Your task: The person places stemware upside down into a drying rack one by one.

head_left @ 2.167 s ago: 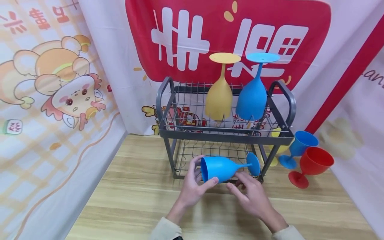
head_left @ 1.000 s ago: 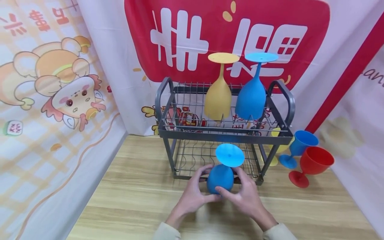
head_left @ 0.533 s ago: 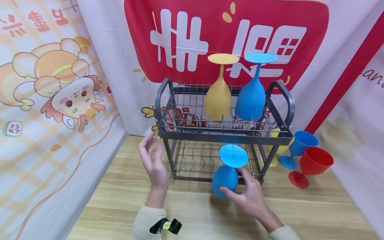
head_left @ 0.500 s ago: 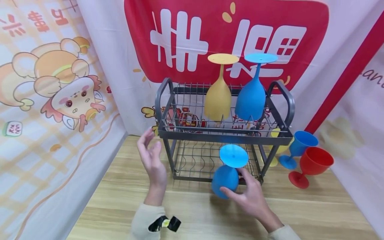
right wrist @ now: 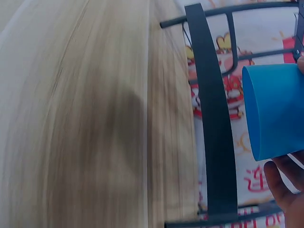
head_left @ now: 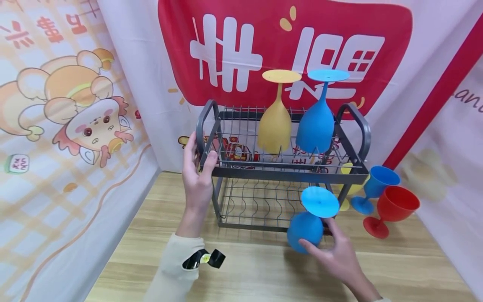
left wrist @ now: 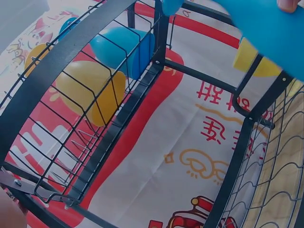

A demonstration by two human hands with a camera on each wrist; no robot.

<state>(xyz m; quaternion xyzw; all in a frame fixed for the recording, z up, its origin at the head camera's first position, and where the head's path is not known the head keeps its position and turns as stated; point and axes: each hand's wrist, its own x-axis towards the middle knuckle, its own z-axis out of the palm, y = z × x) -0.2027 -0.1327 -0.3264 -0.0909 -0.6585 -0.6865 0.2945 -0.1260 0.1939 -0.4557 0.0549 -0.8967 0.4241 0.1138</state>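
My right hand [head_left: 337,256] grips a blue goblet [head_left: 305,232] by its bowl, thumb in front and fingers on the right side. The goblet is upside down, foot tilted up, before the right part of the lower tier. In the right wrist view the bowl's mouth [right wrist: 252,114] shows. My left hand [head_left: 197,182] holds the left end of the two-tier dark metal dish rack [head_left: 283,174], thumb over the front corner and fingers along the outer side. On the upper tier a yellow goblet [head_left: 274,130] and another blue goblet [head_left: 316,130] stand upside down, side by side.
Right of the rack, an upright blue goblet [head_left: 377,184] and a red goblet [head_left: 396,205] stand on the wooden table [head_left: 256,272]. A yellow goblet [head_left: 345,168] is partly hidden behind the rack's right side. Printed cloth [head_left: 177,126] hangs close behind and beside the rack.
The blue goblet, earlier on its side between both hands, was turned upside down. My left hand then let go and moved to the rack's left end, while my right hand carried the goblet right.
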